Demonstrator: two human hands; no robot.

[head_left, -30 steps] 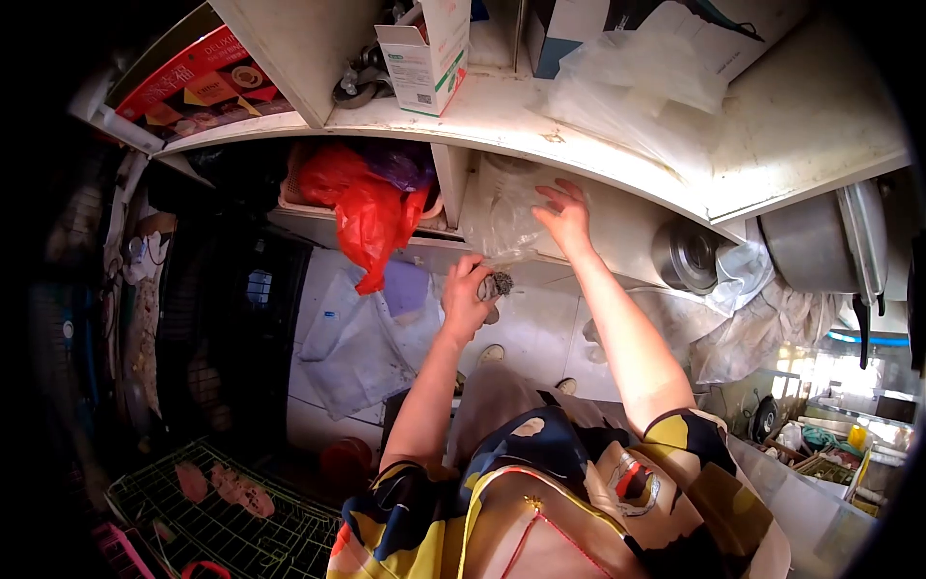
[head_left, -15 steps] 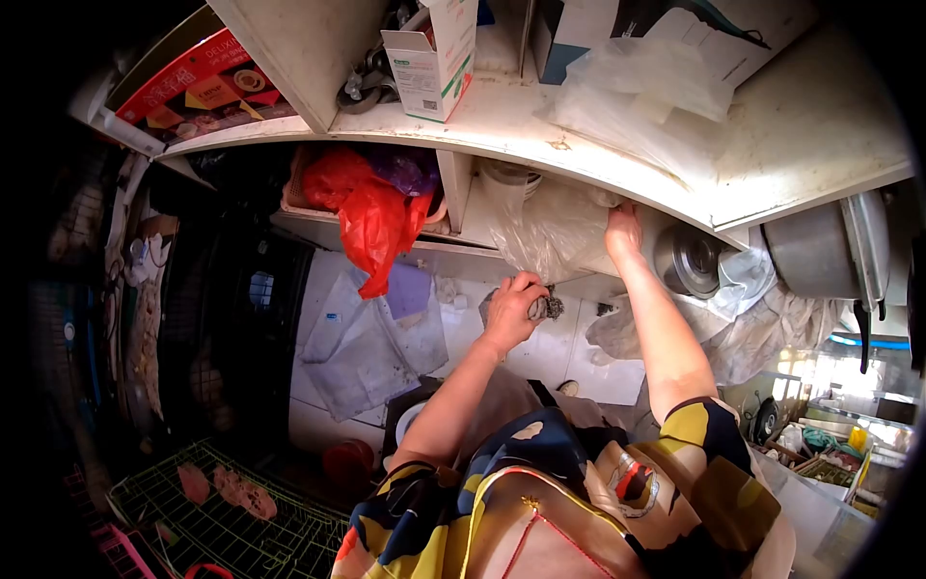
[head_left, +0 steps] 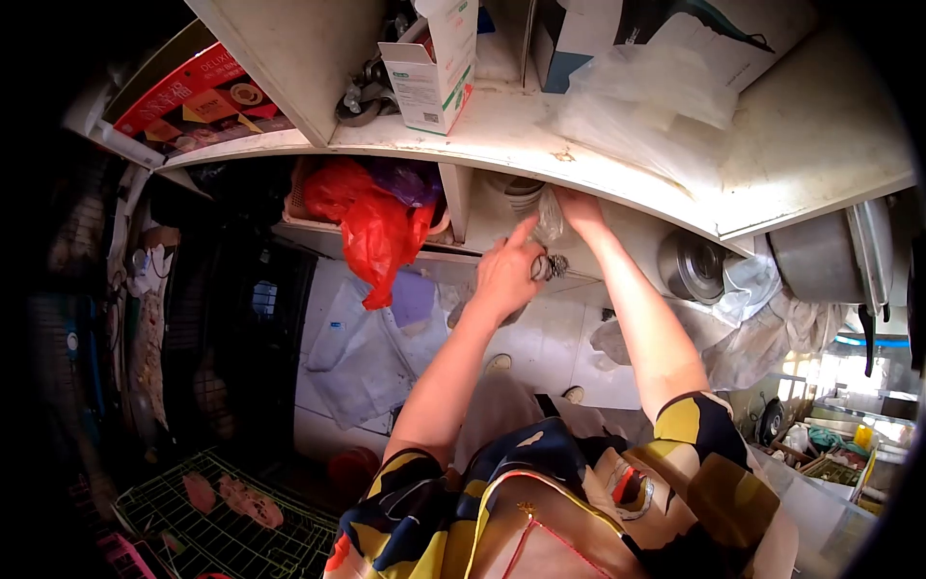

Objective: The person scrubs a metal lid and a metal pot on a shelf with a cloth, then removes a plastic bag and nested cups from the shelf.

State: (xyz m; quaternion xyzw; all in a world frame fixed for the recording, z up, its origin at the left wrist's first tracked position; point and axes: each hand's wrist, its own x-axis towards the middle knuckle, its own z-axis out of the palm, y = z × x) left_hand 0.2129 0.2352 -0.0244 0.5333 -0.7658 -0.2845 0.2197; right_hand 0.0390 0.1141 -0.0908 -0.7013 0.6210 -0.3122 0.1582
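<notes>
My left hand (head_left: 507, 275) is closed round a dark, wiry scrubber (head_left: 552, 267) at the front edge of the lower shelf. Its index finger points up toward a clear plastic bag (head_left: 550, 218). My right hand (head_left: 579, 207) reaches into the lower shelf beside that bag, its fingers hidden under the upper board, so its grip does not show. White stacked cups or bowls (head_left: 523, 193) stand just left of the bag, partly covered by the upper shelf's edge.
A red plastic bag (head_left: 374, 232) hangs from a basket at the left. A round metal pot (head_left: 692, 263) sits right of my right arm. Above are a white box (head_left: 427, 85) and crumpled clear plastic (head_left: 646, 96). A green wire rack (head_left: 231, 521) lies lower left.
The clear bag has been gathered from a wide spread into a small bunch. My right hand has moved left and deeper into the shelf; my left hand has risen toward the bag, a finger now extended.
</notes>
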